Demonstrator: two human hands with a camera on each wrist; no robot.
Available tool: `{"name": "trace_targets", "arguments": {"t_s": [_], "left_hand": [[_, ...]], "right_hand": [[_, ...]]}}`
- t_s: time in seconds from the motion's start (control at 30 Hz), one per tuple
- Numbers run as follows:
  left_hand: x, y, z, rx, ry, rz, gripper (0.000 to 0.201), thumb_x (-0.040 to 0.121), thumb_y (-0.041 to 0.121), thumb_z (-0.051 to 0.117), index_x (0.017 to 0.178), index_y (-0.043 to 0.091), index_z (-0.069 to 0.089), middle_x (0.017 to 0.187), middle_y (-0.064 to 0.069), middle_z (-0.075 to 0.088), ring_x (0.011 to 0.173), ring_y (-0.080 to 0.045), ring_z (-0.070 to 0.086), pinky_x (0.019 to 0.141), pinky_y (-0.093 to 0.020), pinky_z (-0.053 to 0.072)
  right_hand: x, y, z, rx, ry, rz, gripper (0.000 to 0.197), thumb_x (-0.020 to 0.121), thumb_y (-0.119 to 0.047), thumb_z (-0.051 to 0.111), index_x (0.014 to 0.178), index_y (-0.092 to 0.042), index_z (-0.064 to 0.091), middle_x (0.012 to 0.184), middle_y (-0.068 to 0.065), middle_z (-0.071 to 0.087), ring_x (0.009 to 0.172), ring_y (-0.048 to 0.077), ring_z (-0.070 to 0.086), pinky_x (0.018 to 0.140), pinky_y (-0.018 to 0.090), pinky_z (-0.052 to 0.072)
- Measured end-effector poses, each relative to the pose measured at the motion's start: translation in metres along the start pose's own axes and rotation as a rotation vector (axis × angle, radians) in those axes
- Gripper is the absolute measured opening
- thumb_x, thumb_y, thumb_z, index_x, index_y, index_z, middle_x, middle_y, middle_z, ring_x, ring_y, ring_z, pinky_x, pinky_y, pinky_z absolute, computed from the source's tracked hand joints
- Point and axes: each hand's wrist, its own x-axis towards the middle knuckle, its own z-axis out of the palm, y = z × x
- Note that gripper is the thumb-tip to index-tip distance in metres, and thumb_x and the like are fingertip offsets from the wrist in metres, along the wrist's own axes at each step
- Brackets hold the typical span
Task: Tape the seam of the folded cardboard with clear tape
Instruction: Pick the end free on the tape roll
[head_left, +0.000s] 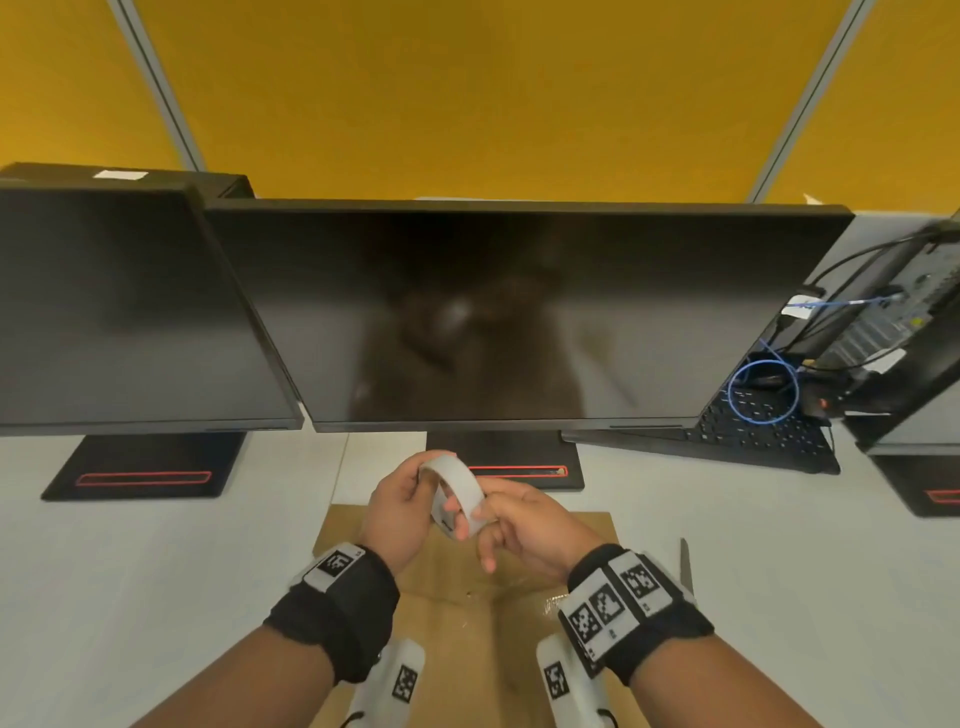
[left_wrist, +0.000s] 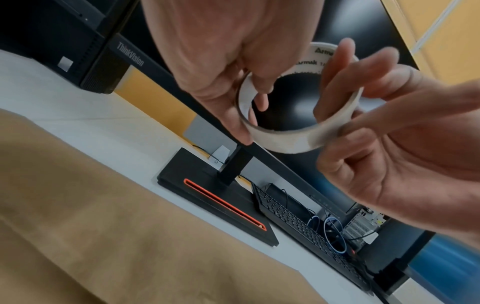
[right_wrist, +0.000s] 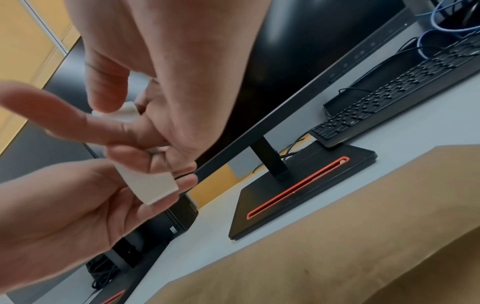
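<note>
A roll of clear tape with a white core is held in the air above the flat brown cardboard, which lies on the white desk. My left hand grips the roll from the left, with fingers reaching inside the core. My right hand pinches the roll's right side between thumb and fingers. In the left wrist view the tape roll sits between the left hand and the right hand. In the right wrist view the tape roll is mostly covered by fingers, above the cardboard. No loose tape end shows.
Two dark monitors stand on black bases just behind the cardboard. A black keyboard leans at the back right beside a computer case and blue cable. A metal blade, maybe scissors, lies right of the cardboard.
</note>
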Motion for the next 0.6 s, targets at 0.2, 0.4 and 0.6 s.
{"name": "trace_targets", "arguments": {"t_s": [0.2, 0.4, 0.6], "left_hand": [[-0.007, 0.004, 0.009, -0.013, -0.041, -0.143, 0.025, 0.101, 0.027, 0.038, 0.100, 0.019, 0.061, 0.094, -0.007, 0.065, 0.094, -0.024, 0.061, 0.064, -0.018, 0.052], [-0.010, 0.012, 0.010, 0.281, -0.065, 0.111, 0.055, 0.092, 0.016, 0.057, 0.137, 0.039, 0.034, 0.139, 0.017, 0.033, 0.126, -0.003, 0.035, 0.108, -0.028, 0.030], [-0.009, 0.017, 0.003, 0.216, -0.066, 0.115, 0.030, 0.096, 0.011, 0.046, 0.106, 0.033, 0.064, 0.107, 0.009, 0.064, 0.105, -0.008, 0.056, 0.088, -0.017, 0.044]], "right_hand": [[-0.006, -0.005, -0.001, 0.000, -0.011, 0.060, 0.029, 0.094, 0.004, 0.035, 0.115, 0.003, 0.057, 0.090, 0.016, 0.066, 0.047, 0.010, 0.060, 0.043, 0.021, 0.048], [-0.001, -0.004, 0.002, -0.124, 0.025, 0.111, 0.026, 0.098, -0.013, 0.037, 0.094, -0.006, 0.061, 0.074, 0.010, 0.064, 0.046, 0.014, 0.055, 0.044, 0.022, 0.047], [-0.006, -0.006, 0.002, -0.114, 0.016, 0.080, 0.027, 0.094, -0.007, 0.038, 0.098, -0.009, 0.065, 0.076, 0.004, 0.064, 0.064, 0.013, 0.061, 0.047, 0.022, 0.050]]}}
